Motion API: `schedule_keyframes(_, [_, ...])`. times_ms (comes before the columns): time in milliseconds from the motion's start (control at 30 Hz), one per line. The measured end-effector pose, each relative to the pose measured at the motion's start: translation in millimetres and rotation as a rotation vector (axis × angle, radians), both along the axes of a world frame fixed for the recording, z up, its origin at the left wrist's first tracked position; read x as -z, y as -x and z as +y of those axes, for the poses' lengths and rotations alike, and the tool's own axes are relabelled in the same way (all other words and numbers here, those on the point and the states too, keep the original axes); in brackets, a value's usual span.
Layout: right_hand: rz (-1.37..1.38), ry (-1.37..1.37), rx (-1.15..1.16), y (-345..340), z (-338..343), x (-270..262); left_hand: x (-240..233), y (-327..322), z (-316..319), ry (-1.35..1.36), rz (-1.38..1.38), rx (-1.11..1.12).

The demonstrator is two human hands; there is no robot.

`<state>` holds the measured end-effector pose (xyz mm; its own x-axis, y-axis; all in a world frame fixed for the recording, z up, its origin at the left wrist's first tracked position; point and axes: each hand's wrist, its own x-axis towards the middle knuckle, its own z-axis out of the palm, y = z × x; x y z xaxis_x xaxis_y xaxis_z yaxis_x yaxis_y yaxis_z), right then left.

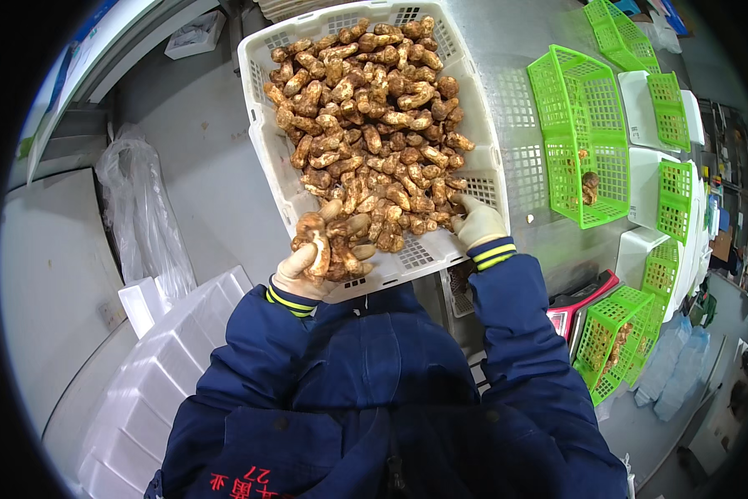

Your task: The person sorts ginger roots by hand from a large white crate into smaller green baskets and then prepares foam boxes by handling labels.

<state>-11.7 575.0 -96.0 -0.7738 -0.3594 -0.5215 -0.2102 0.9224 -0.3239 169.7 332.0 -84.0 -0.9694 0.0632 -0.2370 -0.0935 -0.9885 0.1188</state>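
Observation:
A white plastic crate [481,106] with slotted walls stands before me, heaped with brown-and-cream mushrooms [374,100] that look like matsutake. My gloved left hand [302,268] clasps a bunch of mushrooms [331,246] over the crate's near left corner. Inside the near right part of the crate is my gloved right hand [478,223], its fingers down at the edge of the heap. Its fingertips are partly hidden, and I cannot tell whether they grip a mushroom. To the right, a bright green plastic basket [589,218] holds a large mushroom [589,187] and a smaller piece.
The crate and basket rest on a metal table [517,37]. A small white scrap [530,219] lies between them. Beyond stand white foam boxes [639,112] and more green baskets [674,193]. A red-edged device [583,293] sits near right. White foam boxes [162,362] are stacked at left.

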Motion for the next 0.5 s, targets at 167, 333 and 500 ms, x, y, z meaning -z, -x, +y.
schedule_keyframes(167, [-0.165,-0.383,-0.263,14,-22,28,12,-16,-12,-0.023,-0.073,-0.019])
schedule_keyframes(333, [-0.137,-0.438,-0.369,13,-47,20,10,-23,-13,0.056,-0.069,-0.062])
schedule_keyframes(500, [0.120,-0.015,-0.387,-14,-90,12,17,-23,-8,0.078,0.018,-0.124])
